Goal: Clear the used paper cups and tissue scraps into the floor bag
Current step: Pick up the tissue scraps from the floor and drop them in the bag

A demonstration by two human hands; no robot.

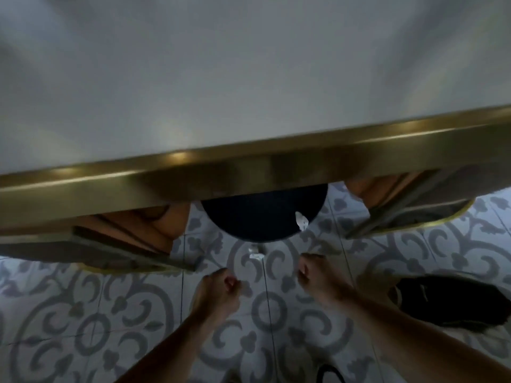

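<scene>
Small white tissue scraps (255,252) lie on the patterned floor under the table edge, and another scrap (301,222) rests on the dark round table base (262,219). My left hand (218,288) is curled into a loose fist just below and left of the floor scraps; whether it holds anything is unclear. My right hand (318,275) is also curled, just right of the scraps, apart from them. A black bag (453,302) lies open on the floor at the right. No paper cups are in sight.
The white table top with its brass rim (249,167) fills the upper half. Two chairs with tan seats and gold frames stand at left (132,230) and right (401,205). A dark strap (330,374) shows at the bottom edge.
</scene>
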